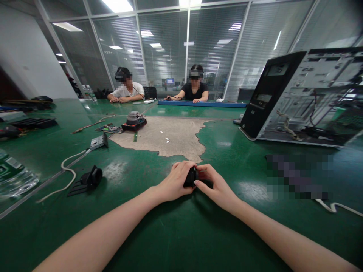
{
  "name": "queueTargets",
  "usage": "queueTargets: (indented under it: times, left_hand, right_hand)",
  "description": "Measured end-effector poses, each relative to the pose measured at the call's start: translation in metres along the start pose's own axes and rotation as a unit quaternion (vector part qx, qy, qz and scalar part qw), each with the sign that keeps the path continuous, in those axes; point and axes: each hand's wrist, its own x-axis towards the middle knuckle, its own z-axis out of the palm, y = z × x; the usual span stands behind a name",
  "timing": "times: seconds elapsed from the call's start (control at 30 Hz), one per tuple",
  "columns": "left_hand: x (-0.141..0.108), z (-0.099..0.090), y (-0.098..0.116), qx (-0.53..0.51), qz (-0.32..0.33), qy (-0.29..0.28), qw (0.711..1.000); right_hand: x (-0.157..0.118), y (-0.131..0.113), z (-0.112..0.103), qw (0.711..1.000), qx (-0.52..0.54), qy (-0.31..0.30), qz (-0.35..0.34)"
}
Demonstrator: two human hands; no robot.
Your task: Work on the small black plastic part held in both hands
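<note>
An HP logo point(252, 112) marks the black front of one open desktop computer tower point(272, 100), standing at 2 o'clock from a person's hands on a green tabletop point(181, 234). At 9 o'clock, near the table's left side, one clear water bottle point(17, 173) carries a green label whose print is too blurred to read. Between the two hands, at the clock's centre, is one black plastic part point(190, 178). The left hand point(178, 179) wraps it, fingers pressed together over the top and thumb beneath; the right hand point(217, 185) pinches its right edge, thumb parted from the curled fingers. A second black plastic piece point(90, 179) lies at 9 o'clock. At 10 o'clock are one metal bracket point(98, 141) and one green memory module point(135, 136); just beyond the module, toward 11, sits one cooling fan point(134, 120). Three white scraps point(167, 141) dot a bare grey patch point(181, 128). Two co-workers in headsets sit across the table, one point(127, 90) at 11 o'clock, the other point(194, 92) at 12, behind one long blue bar point(198, 104).
</note>
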Motion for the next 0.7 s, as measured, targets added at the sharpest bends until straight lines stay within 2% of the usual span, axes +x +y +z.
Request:
queueTargets:
  times: [0.17,0.53,0.7]
  left_hand:
    - [0.0001,-0.0003,0.0004,0.000,0.001,0.000,1.000]
    - [-0.0001,0.0002,-0.0009,0.000,0.000,0.000,1.000]
    - [-0.0001,-0.0003,-0.0008,-0.002,0.002,-0.003,1.000]
  right_hand:
    - [0.0000,0.0011,-0.0002,0.998,-0.035,0.026,-0.043]
    - [-0.0006,-0.0002,0.0010,1.000,-0.003,-0.006,0.005]
    - [-0.0006,0.0005,-0.0001,1.000,-0.006,0.001,-0.017]
